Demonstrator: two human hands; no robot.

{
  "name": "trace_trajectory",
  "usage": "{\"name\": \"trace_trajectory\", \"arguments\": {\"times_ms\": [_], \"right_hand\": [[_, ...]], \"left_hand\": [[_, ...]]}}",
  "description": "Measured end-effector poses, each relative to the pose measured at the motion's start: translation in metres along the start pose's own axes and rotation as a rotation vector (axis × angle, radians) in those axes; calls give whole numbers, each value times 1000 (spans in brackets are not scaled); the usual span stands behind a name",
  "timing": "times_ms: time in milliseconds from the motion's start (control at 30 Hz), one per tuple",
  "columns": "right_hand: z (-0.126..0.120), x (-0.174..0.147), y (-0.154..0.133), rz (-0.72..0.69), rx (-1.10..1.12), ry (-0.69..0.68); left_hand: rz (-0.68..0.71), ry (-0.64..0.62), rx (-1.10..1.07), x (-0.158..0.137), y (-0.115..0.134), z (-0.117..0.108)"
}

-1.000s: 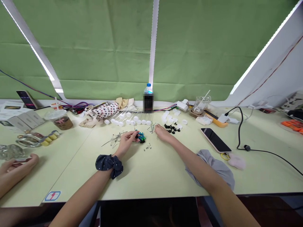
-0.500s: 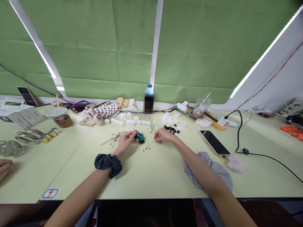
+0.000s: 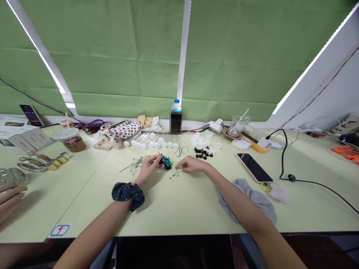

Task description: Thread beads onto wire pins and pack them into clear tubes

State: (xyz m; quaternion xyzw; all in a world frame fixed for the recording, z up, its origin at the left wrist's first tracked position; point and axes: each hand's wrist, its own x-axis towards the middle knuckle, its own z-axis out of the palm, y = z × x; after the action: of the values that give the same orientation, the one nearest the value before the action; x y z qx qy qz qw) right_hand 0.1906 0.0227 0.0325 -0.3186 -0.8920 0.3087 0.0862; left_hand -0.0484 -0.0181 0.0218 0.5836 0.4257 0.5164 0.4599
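Note:
My left hand [image 3: 148, 166] is closed in a pinch, with a thin metal wire [image 3: 158, 150] sticking up from its fingertips. Right beside those fingertips lies a small heap of blue, green and black pieces [image 3: 167, 162], partly hidden by the hand. My right hand [image 3: 191, 164] has its index finger reaching down to tiny grey metal bits [image 3: 174, 175] on the table. Its other fingers are curled, and a short thin pin [image 3: 178, 170] pokes out beneath the index finger. Loose bent wires [image 3: 136, 164] lie left of my left hand, and more wires [image 3: 181, 151] behind my right.
Clear tubes with white caps [image 3: 159, 142] lie behind my hands. Black plugs [image 3: 204, 154] and loose white caps [image 3: 200, 140] are at back right. A bottle [image 3: 176, 121] stands by the wall. A phone [image 3: 254, 168] lies right. At far left is another person's hand [image 3: 11, 200].
My right hand has moved a little left and down, its index finger now stretched to the grey bits. My left hand stays put. The other person's hand has come further into view.

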Motion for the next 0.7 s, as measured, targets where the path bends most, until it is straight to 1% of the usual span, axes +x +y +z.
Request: {"name": "trace_trajectory", "arguments": {"times_ms": [700], "right_hand": [[5, 3, 2, 5, -14, -4]], "left_hand": [[-4, -11, 14, 1, -6, 0]]}}
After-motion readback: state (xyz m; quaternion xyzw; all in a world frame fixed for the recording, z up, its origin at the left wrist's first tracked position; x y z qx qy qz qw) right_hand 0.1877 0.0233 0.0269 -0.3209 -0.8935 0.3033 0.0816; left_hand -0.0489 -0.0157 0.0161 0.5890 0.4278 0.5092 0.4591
